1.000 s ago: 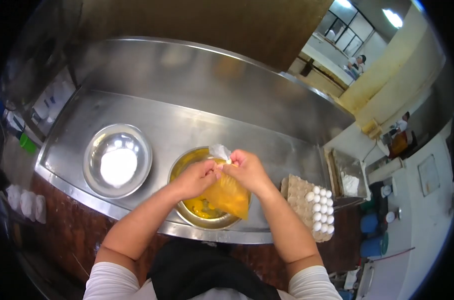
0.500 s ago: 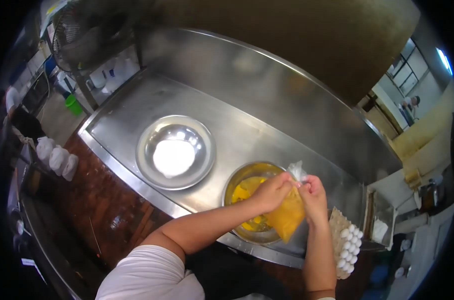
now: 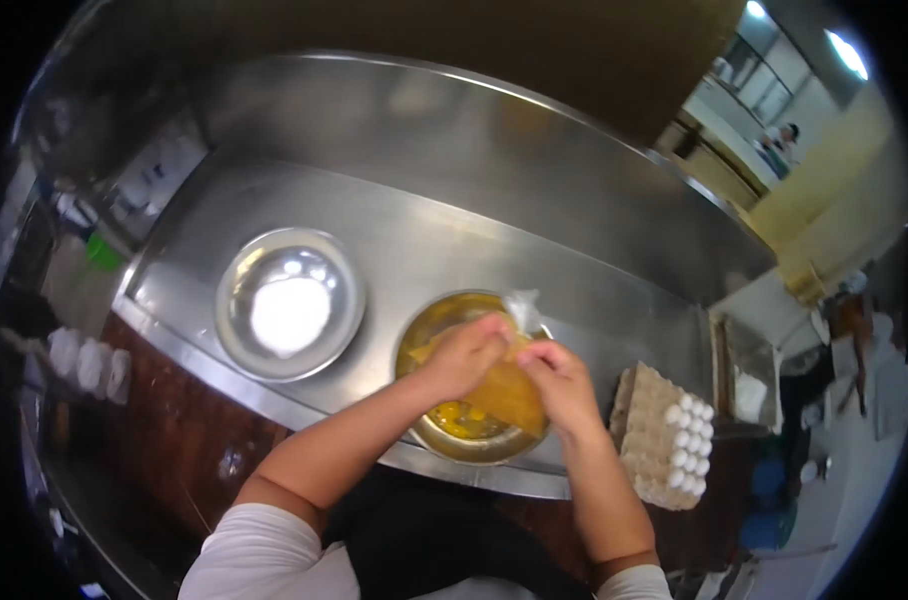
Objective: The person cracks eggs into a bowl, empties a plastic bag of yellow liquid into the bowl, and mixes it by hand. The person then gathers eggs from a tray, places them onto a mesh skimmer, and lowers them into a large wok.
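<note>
A clear plastic bag (image 3: 511,397) full of yellow-orange contents hangs slanted between my hands, its whitish empty top sticking up above my fingers. My left hand (image 3: 471,354) is closed on the bag's neck from the left side. My right hand (image 3: 559,378) pinches the neck from the right. Below them stands a metal bowl (image 3: 404,350) holding cracked eggs (image 3: 461,420) with yellow yolks. The bag hides part of the bowl's right side, and motion blurs the fingers.
A wide metal basin (image 3: 344,345) stands to the left on the steel counter (image 3: 404,225). At the right is a cardboard egg tray (image 3: 644,430) with several white eggs (image 3: 689,450). Behind it sits a metal container (image 3: 764,350). A person (image 3: 779,145) is far back right.
The view has shifted, so the bowls appear further left and more of the egg tray shows. The bag has swung from hanging steeply to a flatter slant over the bowl, still held by both hands.
</note>
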Motion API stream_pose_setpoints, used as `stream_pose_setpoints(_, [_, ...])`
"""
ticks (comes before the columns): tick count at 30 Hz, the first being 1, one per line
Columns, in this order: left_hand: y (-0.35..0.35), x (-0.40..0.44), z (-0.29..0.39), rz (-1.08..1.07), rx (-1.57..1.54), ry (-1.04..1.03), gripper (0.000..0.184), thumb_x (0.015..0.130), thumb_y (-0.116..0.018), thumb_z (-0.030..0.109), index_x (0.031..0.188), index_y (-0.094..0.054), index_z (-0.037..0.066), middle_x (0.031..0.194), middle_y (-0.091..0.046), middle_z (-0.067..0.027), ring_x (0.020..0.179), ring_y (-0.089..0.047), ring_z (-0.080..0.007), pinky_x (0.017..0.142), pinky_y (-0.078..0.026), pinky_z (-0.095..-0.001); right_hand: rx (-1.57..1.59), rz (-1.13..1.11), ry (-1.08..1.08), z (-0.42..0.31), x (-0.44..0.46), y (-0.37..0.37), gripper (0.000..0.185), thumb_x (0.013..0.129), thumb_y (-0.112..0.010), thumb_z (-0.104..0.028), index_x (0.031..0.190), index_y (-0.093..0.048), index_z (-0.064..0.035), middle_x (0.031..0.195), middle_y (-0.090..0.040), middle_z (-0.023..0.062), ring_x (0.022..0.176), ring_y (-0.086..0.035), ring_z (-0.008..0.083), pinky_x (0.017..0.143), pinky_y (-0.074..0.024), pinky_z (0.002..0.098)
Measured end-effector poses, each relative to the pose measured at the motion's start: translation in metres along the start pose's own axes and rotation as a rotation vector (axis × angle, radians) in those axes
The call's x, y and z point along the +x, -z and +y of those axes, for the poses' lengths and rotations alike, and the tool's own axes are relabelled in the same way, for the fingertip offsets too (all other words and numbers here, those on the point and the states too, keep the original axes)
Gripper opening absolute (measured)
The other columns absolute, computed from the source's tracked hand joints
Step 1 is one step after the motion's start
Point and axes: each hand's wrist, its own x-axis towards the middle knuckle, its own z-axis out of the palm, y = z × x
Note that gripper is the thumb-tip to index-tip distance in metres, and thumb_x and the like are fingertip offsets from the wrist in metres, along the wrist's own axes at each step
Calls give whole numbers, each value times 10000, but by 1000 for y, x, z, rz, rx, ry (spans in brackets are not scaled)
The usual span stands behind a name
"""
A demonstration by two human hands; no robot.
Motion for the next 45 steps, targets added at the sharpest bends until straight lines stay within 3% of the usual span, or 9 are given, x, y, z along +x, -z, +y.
stream_pose_setpoints(4, [11, -3, 33, -164, 118, 58, 160, 950, -576, 213, 950, -602, 55, 766, -533, 4, 691, -488, -71, 612, -421, -256, 191, -21, -49, -14, 0, -2, 122, 926, -641, -133, 999, -668, -38, 927, -659, 22, 831, -596, 95, 767, -483, 248])
stream_pose_setpoints(7, [-2, -9, 24, -25, 204, 57, 186, 935, -625, 241, 933, -606, 56, 763, -533, 4, 660, -482, -71, 569, -407, -260, 35, -46, 8, -7, 6, 3, 132, 936, -626, -134, 999, -658, -22, 912, -670, 32, 851, -610, 102, 788, -487, 253])
stream_pose_setpoints(9, [-6, -8, 24, 37, 250, 86, 186, 912, -634, 219, 903, -601, 36, 786, -604, -91, 691, -568, -166, 624, -454, -325, -100, -71, 169, -2, 9, 3, 117, 951, -612, -152, 974, -660, -48, 908, -666, 7, 845, -601, 85, 787, -485, 247])
stream_pose_setpoints(11, [-9, -8, 23, 97, 281, -2, 170, 900, -638, 189, 897, -594, 25, 779, -603, -105, 696, -578, -200, 635, -458, -343, -76, -68, 201, -1, 10, 1, 137, 952, -612, -162, 981, -662, -37, 897, -662, 2, 831, -595, 80, 775, -486, 249])
stream_pose_setpoints(14, [-13, -8, 24, 183, 404, -85, 120, 885, -619, 129, 903, -582, 16, 817, -608, -171, 761, -605, -326, 685, -466, -395, -129, -32, 174, -3, 9, -4, 159, 954, -611, -178, 987, -663, -32, 891, -657, -3, 817, -578, 68, 751, -482, 243])
stream_pose_setpoints(17, [-15, -9, 20, 228, 445, -96, 97, 872, -596, 80, 932, -571, 8, 852, -612, -191, 809, -608, -370, 713, -470, -429, -109, -28, 113, -4, 9, -6, 172, 957, -609, -194, 992, -663, -34, 882, -650, -8, 805, -567, 59, 728, -476, 235])
stream_pose_setpoints(23, [-13, -9, 16, 238, 459, -55, 80, 871, -584, 81, 918, -579, 17, 870, -614, -190, 817, -609, -371, 727, -473, -427, -65, -152, -57, 0, 12, -10, 181, 938, -630, -214, 941, -677, -40, 796, -609, -14, 730, -533, 56, 659, -448, 242])
stream_pose_setpoints(31, [7, -10, 33, 133, 437, 6, 100, 849, -549, 79, 915, -584, 13, 889, -623, -200, 847, -618, -374, 765, -485, -430, 305, -187, -200, -11, 6, -4, 219, 938, -638, -197, 1072, -622, -25, 1009, -659, 34, 921, -622, 112, 838, -497, 253])
stream_pose_setpoints(45, [21, -1, 36, 44, 538, -42, 114, 789, -501, -2, 871, -579, 8, 841, -623, -166, 800, -611, -324, 736, -485, -383, 555, -183, -173, -13, 7, 12, 170, 940, -635, -175, 1036, -618, -35, 1015, -655, 54, 987, -603, 150, 930, -455, 297])
